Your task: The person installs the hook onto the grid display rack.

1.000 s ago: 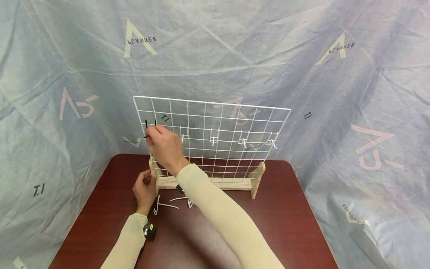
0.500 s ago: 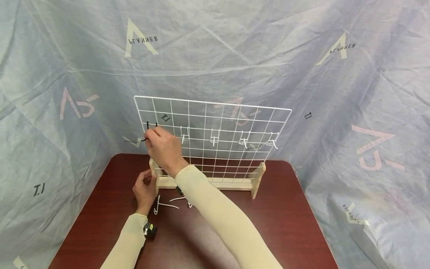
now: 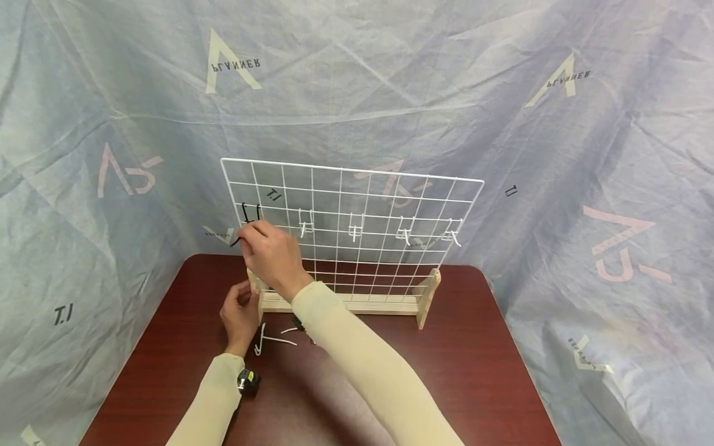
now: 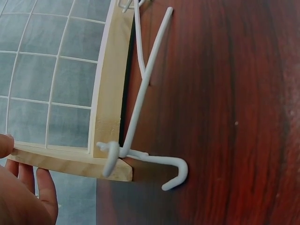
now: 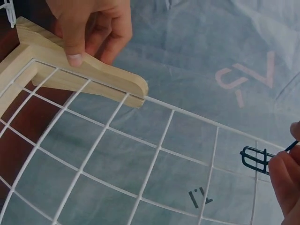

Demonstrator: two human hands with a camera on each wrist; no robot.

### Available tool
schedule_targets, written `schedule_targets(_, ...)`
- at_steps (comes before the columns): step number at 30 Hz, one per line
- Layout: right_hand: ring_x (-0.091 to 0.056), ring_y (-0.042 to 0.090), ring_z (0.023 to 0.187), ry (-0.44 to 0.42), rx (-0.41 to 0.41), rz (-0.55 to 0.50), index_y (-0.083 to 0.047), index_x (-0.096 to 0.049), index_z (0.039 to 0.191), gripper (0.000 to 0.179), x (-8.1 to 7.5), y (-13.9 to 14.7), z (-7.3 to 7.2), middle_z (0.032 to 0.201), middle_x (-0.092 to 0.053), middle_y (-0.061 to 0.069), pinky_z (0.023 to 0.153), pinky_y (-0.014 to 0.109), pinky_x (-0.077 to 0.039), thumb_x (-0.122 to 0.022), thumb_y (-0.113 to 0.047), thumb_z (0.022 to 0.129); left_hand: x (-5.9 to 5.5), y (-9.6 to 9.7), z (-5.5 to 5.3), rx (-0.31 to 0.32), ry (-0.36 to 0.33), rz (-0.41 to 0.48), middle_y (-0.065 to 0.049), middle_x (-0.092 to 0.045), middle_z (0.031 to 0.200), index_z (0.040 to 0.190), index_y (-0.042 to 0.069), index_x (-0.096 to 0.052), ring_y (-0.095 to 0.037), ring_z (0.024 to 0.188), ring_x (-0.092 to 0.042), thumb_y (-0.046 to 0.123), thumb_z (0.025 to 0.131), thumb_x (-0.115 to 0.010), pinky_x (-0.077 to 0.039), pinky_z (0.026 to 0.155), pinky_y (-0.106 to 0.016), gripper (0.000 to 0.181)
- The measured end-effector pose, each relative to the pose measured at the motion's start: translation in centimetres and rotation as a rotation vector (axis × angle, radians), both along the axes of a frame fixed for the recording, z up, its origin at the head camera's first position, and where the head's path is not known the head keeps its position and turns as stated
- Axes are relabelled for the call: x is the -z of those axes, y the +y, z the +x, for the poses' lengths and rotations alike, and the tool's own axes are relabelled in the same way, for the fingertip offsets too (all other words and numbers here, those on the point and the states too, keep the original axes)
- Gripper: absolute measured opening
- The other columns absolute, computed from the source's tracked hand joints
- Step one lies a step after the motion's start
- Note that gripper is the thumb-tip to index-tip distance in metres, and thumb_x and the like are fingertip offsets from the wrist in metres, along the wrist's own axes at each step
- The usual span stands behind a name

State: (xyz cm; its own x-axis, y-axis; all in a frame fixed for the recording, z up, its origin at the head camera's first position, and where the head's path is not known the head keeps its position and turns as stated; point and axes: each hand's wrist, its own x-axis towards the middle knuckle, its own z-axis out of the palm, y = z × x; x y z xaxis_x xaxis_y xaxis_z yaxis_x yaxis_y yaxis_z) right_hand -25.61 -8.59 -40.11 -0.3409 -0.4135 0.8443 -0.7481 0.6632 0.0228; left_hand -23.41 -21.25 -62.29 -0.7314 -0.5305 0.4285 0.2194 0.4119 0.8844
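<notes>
Your right grip pinches black wire hook near left edge of white wire grid, prong slanting outward, leftward; your left grip pinches its pale wooden stand.

Long cream sleeves, black wrist camera

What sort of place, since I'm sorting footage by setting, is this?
Probably an improvised recording booth: printed cloth hangs behind and beside a table, which bears a wire grid, and the person wears a wrist camera.
</notes>
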Motion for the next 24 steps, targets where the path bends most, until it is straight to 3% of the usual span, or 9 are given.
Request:
schedule_targets(6, -0.074, 0.002, 0.089, 0.015, -0.014, -0.012, -0.021, -0.080, 0.100, 0.012, 0.4, 0.1, 0.2, 0.103, -0.077, -0.010, 0.072, 0.014, -0.059, -0.070, -0.018, 0.097, 0.0, 0.0, -0.1, 0.012, 0.013, 0.016, -0.015, -0.079, 0.110, 0.121, 0.007, -0.075, 0.003, 0.091, -0.067, 0.006, 0.094, -0.080, -0.050, 0.079, -0.001, 0.028)
schedule_targets(12, -0.074, 0.001, 0.090, -0.057, -0.015, -0.044, -0.022, -0.078, 0.098, 0.006, 1.1, 0.7, 0.8, 0.102, -0.077, -0.011, 0.071, 0.012, -0.057, -0.076, -0.028, 0.096, 0.3, -0.1, -0.2, 0.000, 0.009, 0.016, -0.016, -0.078, 0.110, 0.122, 0.006, -0.075, 0.008, 0.090, -0.064, 0.006, 0.093, -0.080, -0.051, 0.079, -0.002, 0.029)
schedule_targets(19, -0.075, 0.004, 0.089, -0.133, -0.043, -0.101, -0.017, -0.079, 0.097, 0.014, 2.4, 2.1, 1.4, 0.098, -0.079, -0.007, 0.073, 0.014, -0.057, -0.082, -0.030, 0.093, 0.1, 0.0, -0.1, -0.016, -0.066, 0.030, -0.016, -0.078, 0.113, 0.123, 0.009, -0.075, -0.009, 0.094, -0.071, 0.012, 0.095, -0.079, -0.050, 0.080, -0.003, 0.029)
schedule_targets(24, -0.076, 0.004, 0.092, -0.147, -0.050, -0.118, -0.017, -0.080, 0.098, 0.015, 3.1, 3.0, 1.7, 0.098, -0.079, -0.008, 0.079, 0.014, -0.058, -0.082, -0.031, 0.092, -0.1, 0.0, -0.1, -0.017, -0.084, 0.033, -0.015, -0.078, 0.114, 0.123, 0.010, -0.075, -0.022, 0.098, -0.074, 0.012, 0.095, -0.079, -0.049, 0.078, -0.001, 0.029)
